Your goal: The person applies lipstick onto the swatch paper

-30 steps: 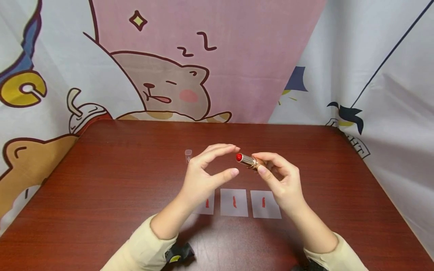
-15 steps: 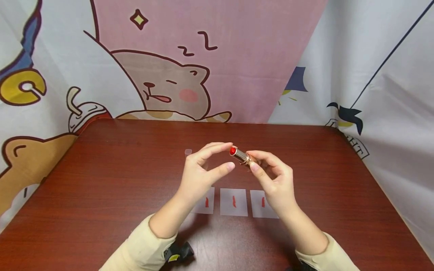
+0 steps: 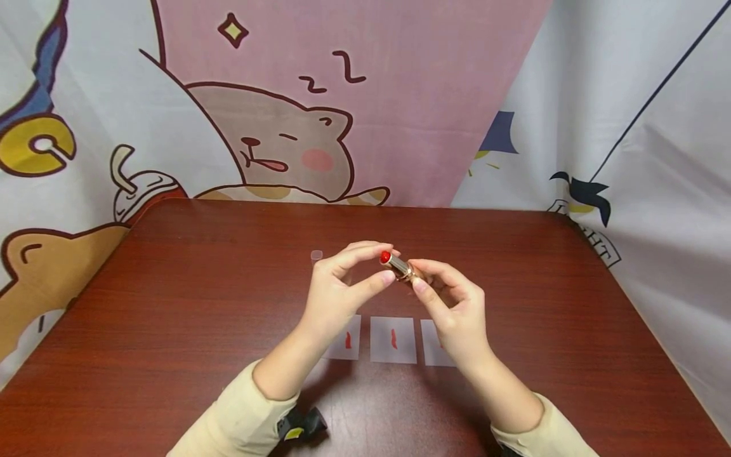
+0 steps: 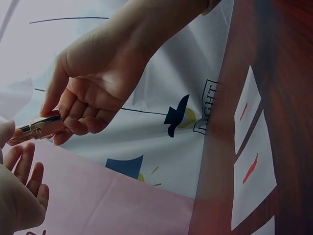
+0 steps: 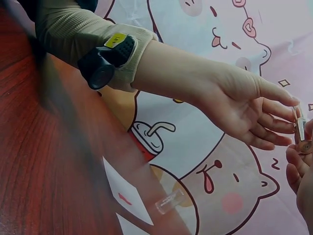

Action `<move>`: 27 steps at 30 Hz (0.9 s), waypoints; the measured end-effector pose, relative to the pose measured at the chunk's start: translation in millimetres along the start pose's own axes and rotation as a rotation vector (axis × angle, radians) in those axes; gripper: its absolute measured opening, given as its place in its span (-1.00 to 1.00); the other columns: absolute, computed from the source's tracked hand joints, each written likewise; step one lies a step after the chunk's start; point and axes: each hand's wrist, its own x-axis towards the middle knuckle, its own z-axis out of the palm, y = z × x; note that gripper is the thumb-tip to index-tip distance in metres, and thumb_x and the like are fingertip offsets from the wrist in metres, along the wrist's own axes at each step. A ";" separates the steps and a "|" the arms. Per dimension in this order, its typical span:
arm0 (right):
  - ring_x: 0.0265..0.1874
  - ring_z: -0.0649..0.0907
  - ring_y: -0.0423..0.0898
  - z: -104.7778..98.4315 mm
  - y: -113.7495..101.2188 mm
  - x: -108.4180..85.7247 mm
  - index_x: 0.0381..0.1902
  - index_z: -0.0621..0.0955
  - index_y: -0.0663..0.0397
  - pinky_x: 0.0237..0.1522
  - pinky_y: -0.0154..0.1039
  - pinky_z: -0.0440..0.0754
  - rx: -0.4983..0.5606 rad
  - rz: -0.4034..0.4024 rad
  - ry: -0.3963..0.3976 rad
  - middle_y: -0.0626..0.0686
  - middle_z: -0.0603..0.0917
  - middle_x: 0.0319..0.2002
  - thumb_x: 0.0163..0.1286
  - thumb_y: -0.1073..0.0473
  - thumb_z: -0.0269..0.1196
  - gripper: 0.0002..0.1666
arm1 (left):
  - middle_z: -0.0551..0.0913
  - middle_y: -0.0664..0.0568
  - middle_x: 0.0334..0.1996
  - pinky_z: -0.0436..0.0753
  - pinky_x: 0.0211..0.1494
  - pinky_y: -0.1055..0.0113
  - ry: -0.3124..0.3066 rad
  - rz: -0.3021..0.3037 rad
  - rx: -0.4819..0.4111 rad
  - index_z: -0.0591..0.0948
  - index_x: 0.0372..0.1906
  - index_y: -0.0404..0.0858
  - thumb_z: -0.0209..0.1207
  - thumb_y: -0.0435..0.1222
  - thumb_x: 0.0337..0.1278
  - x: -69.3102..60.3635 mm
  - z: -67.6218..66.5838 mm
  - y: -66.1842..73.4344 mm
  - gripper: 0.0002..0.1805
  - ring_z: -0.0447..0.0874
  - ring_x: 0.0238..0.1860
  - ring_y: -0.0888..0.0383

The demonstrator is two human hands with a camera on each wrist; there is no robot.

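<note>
While the right hand (image 3: pixel 459 311) pinches its base between thumb and forefinger, the lipstick (image 3: pixel 401 268) hangs over the table (image 3: pixel 217 285), tilted, its red tip aimed at ten o'clock in the head view. The left hand (image 3: pixel 334 295) lies at eight o'clock from it — fingers loosely bent, thumb and forefinger parted about the tip end; I cannot tell whether they press on it. The right hand sits at four o'clock, its other fingers curled in. At six o'clock, flat on the table, three cards (image 3: pixel 402 350) lie in a row with narrow gaps, each bearing a short red stroke; the hands partly cover the two outer ones. The clear cap (image 3: pixel 316 255) is at nine o'clock, its lower part hidden behind the left hand. Toward seven o'clock a black camera (image 3: pixel 302 425) shows beside the left cream sleeve (image 3: pixel 234 412). A printed curtain (image 3: pixel 434 95) with a sleeping bear spans twelve o'clock.
</note>
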 end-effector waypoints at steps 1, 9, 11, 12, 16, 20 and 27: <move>-0.38 0.65 -0.14 0.2 0.1 -0.3 -0.10 0.58 0.52 -0.28 -0.33 0.63 0.001 0.000 0.000 0.04 0.70 -0.27 0.23 0.57 0.16 -0.74 | 0.67 -0.18 -0.12 0.43 0.18 0.03 0.001 -0.001 -0.002 0.62 -0.05 -0.54 0.29 -0.60 -0.04 0.1 0.3 -0.1 -0.66 0.55 0.04 -0.06; -0.40 0.65 -0.16 1.1 0.7 -2.8 -0.09 0.58 0.52 -0.31 -0.33 0.63 -0.003 -0.010 -0.009 0.04 0.70 -0.27 0.23 0.58 0.15 -0.73 | 0.68 -0.13 -0.15 0.47 0.15 0.10 0.020 -0.020 0.049 0.65 -0.09 -0.50 0.31 -0.59 -0.05 -1.3 1.2 -1.0 -0.69 0.57 0.02 -0.01; -0.40 0.65 -0.16 0.9 1.2 -3.1 -0.09 0.58 0.52 -0.31 -0.32 0.63 -0.009 -0.008 -0.012 0.04 0.70 -0.27 0.23 0.58 0.15 -0.73 | 0.68 -0.13 -0.16 0.46 0.15 0.10 0.025 -0.024 0.060 0.65 -0.10 -0.50 0.31 -0.58 -0.05 -1.6 1.1 -1.0 -0.69 0.58 0.01 0.00; -0.41 0.65 -0.16 0.9 1.2 -3.0 -0.09 0.58 0.51 -0.31 -0.31 0.64 -0.017 -0.007 -0.013 0.03 0.70 -0.28 0.23 0.58 0.16 -0.73 | 0.68 -0.13 -0.16 0.46 0.15 0.08 0.026 -0.025 0.057 0.66 -0.10 -0.50 0.31 -0.58 -0.04 -1.7 1.0 -1.2 -0.70 0.58 0.00 0.00; -0.42 0.66 -0.15 0.3 1.9 -2.9 -0.09 0.58 0.51 -0.33 -0.33 0.63 -0.013 -0.012 -0.022 0.03 0.70 -0.28 0.22 0.59 0.15 -0.73 | 0.67 -0.16 -0.17 0.47 0.14 0.08 0.028 -0.029 0.055 0.66 -0.12 -0.50 0.31 -0.59 -0.05 -1.8 0.8 -1.1 -0.71 0.58 -0.01 0.00; -0.44 0.65 -0.15 -0.9 2.3 -2.2 -0.11 0.59 0.49 -0.36 -0.36 0.61 -0.019 -0.012 -0.032 0.03 0.70 -0.28 0.21 0.59 0.16 -0.73 | 0.67 -0.19 -0.17 0.49 0.12 0.07 0.029 -0.029 0.048 0.66 -0.13 -0.51 0.30 -0.59 -0.05 -1.7 0.7 -0.7 -0.72 0.59 -0.02 -0.01; -0.40 0.64 -0.16 -3.3 3.1 -1.4 -0.12 0.59 0.51 -0.33 -0.36 0.61 -0.005 -0.015 -0.052 0.05 0.71 -0.25 0.18 0.61 0.18 -0.72 | 0.68 -0.15 -0.19 0.50 0.10 0.10 0.024 -0.032 0.043 0.66 -0.13 -0.50 0.30 -0.58 -0.03 -1.6 0.4 0.6 -0.73 0.59 -0.05 -0.01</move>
